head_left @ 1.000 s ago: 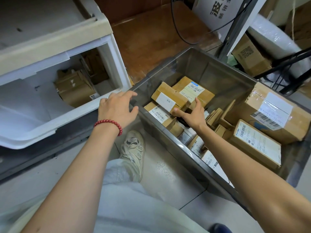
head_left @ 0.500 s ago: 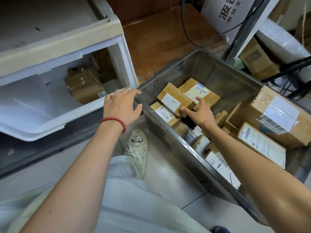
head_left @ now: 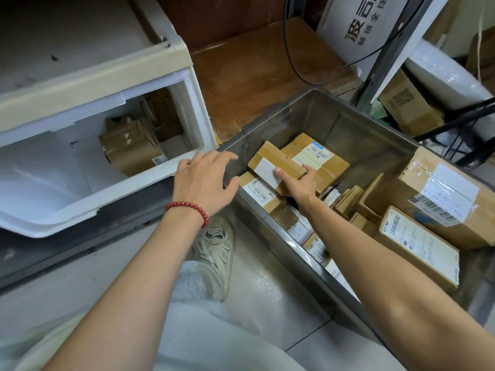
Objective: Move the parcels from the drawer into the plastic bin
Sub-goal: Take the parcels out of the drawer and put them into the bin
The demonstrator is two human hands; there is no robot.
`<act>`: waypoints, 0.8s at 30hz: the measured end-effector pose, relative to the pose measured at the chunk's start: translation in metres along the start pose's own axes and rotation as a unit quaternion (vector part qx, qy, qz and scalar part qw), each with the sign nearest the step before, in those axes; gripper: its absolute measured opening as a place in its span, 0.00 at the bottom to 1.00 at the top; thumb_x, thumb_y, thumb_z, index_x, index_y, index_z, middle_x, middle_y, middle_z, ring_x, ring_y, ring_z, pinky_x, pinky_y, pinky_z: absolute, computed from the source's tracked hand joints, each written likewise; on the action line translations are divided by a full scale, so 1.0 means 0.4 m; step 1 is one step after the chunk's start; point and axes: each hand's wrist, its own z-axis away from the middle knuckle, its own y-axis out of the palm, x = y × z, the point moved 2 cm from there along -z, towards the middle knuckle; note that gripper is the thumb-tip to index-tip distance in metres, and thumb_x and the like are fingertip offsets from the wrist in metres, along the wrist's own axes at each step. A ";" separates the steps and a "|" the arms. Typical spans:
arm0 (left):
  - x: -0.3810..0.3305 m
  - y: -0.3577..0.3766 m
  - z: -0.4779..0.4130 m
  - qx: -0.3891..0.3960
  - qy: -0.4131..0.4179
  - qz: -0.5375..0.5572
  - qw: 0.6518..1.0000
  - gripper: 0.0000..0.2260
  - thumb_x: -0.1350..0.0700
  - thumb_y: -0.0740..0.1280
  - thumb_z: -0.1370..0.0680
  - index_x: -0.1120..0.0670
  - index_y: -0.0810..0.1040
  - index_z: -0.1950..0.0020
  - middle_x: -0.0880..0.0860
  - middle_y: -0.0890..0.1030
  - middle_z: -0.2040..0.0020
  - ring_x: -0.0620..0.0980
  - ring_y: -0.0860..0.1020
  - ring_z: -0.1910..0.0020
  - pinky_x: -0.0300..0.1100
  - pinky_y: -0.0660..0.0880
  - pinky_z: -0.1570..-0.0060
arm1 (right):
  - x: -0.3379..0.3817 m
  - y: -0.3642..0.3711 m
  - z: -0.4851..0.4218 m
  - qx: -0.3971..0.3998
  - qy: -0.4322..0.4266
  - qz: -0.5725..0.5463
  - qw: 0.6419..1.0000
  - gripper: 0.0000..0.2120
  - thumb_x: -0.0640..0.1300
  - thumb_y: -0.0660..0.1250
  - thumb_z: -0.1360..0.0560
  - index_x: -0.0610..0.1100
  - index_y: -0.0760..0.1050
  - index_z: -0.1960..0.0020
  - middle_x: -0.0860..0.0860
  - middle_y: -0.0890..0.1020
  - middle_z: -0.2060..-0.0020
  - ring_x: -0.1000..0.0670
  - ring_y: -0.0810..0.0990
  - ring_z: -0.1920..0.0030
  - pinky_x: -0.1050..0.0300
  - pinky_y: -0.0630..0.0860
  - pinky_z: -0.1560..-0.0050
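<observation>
A white plastic drawer stands pulled out at the left, with a brown parcel in its back right corner and more cardboard behind it. To the right, the grey plastic bin holds several taped parcels. My right hand reaches into the bin and grips a small brown parcel with a white label, thumb on top. That parcel lies on other parcels beside a larger labelled one. My left hand hovers with fingers spread over the drawer's right corner and the bin's near corner, holding nothing.
A big taped box and a flat labelled parcel fill the bin's right side. My shoe rests on the floor between drawer and bin. A metal shelf upright, a black cable, a white sign and more boxes stand behind the bin.
My right hand has slid up onto the small parcel, thumb now on its label. The left hand has kept its place at the drawer corner. The view has shifted slightly.
</observation>
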 end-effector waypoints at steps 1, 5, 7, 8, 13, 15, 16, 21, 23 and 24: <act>-0.006 0.003 -0.007 0.002 0.007 -0.001 1.000 0.19 0.44 0.63 0.22 0.45 0.70 0.32 0.47 0.76 0.37 0.51 0.72 0.37 0.52 0.67 0.39 | 0.002 0.003 -0.005 -0.005 0.005 -0.001 1.000 0.41 0.58 0.74 0.31 0.48 0.56 0.27 0.43 0.63 0.30 0.44 0.69 0.36 0.48 0.71 0.35; -0.042 0.019 -0.022 0.021 0.035 -0.013 0.999 0.20 0.44 0.62 0.23 0.45 0.69 0.32 0.47 0.76 0.36 0.50 0.71 0.37 0.51 0.66 0.39 | 0.002 -0.033 -0.013 -0.013 0.028 0.031 0.999 0.43 0.61 0.76 0.36 0.48 0.58 0.30 0.44 0.62 0.32 0.45 0.67 0.38 0.52 0.68 0.41; -0.061 0.022 -0.033 0.025 0.048 -0.016 0.998 0.20 0.43 0.62 0.23 0.45 0.69 0.32 0.47 0.76 0.37 0.51 0.72 0.37 0.50 0.67 0.40 | 0.007 -0.064 -0.004 -0.004 0.036 0.067 0.997 0.49 0.62 0.76 0.37 0.45 0.56 0.26 0.44 0.60 0.30 0.44 0.65 0.35 0.51 0.66 0.40; -0.070 0.022 -0.039 0.025 0.053 -0.014 0.998 0.20 0.43 0.62 0.23 0.45 0.69 0.32 0.47 0.76 0.37 0.51 0.72 0.37 0.50 0.67 0.41 | 0.009 -0.079 0.005 0.008 0.035 0.082 0.996 0.49 0.63 0.75 0.36 0.44 0.56 0.26 0.45 0.60 0.30 0.44 0.64 0.34 0.52 0.66 0.40; -0.114 0.023 -0.064 0.030 0.064 -0.002 0.998 0.20 0.43 0.62 0.23 0.45 0.68 0.31 0.48 0.76 0.36 0.52 0.71 0.36 0.52 0.67 0.39 | 0.025 -0.162 0.080 0.028 -0.046 0.223 0.973 0.46 0.61 0.74 0.34 0.42 0.56 0.27 0.45 0.60 0.34 0.44 0.65 0.34 0.51 0.69 0.36; -0.137 0.026 -0.070 0.029 0.070 -0.003 0.997 0.20 0.44 0.62 0.23 0.45 0.68 0.31 0.48 0.76 0.36 0.51 0.72 0.36 0.52 0.67 0.39 | 0.024 -0.198 0.124 0.003 -0.107 0.274 0.956 0.48 0.60 0.76 0.35 0.41 0.56 0.27 0.44 0.62 0.34 0.44 0.65 0.33 0.49 0.68 0.32; -0.146 0.027 -0.071 0.030 0.075 -0.002 0.997 0.20 0.44 0.62 0.23 0.45 0.69 0.31 0.48 0.76 0.37 0.51 0.72 0.36 0.52 0.67 0.39 | 0.022 -0.215 0.145 -0.004 -0.125 0.281 0.952 0.48 0.60 0.76 0.35 0.41 0.56 0.27 0.44 0.62 0.34 0.44 0.65 0.33 0.49 0.68 0.33; -0.161 0.038 -0.063 0.034 0.097 -0.010 0.995 0.20 0.44 0.63 0.23 0.45 0.69 0.32 0.48 0.77 0.38 0.51 0.73 0.37 0.52 0.68 0.40 | -0.008 -0.288 0.210 0.010 -0.141 0.287 0.948 0.47 0.59 0.76 0.36 0.42 0.58 0.27 0.47 0.64 0.36 0.52 0.65 0.41 0.58 0.67 0.43; -0.160 0.042 -0.054 0.039 0.097 -0.010 0.994 0.20 0.44 0.63 0.23 0.45 0.69 0.32 0.48 0.77 0.38 0.52 0.73 0.38 0.52 0.68 0.40 | -0.025 -0.298 0.231 0.027 -0.132 0.287 0.949 0.46 0.60 0.76 0.35 0.43 0.58 0.27 0.47 0.65 0.36 0.54 0.64 0.43 0.59 0.66 0.46; -0.159 0.045 -0.049 0.045 0.096 -0.012 0.994 0.20 0.44 0.63 0.23 0.45 0.69 0.32 0.48 0.77 0.38 0.52 0.73 0.38 0.52 0.68 0.40 | -0.036 -0.299 0.241 0.030 -0.133 0.289 0.948 0.46 0.60 0.76 0.35 0.44 0.58 0.27 0.48 0.65 0.36 0.55 0.63 0.43 0.60 0.66 0.46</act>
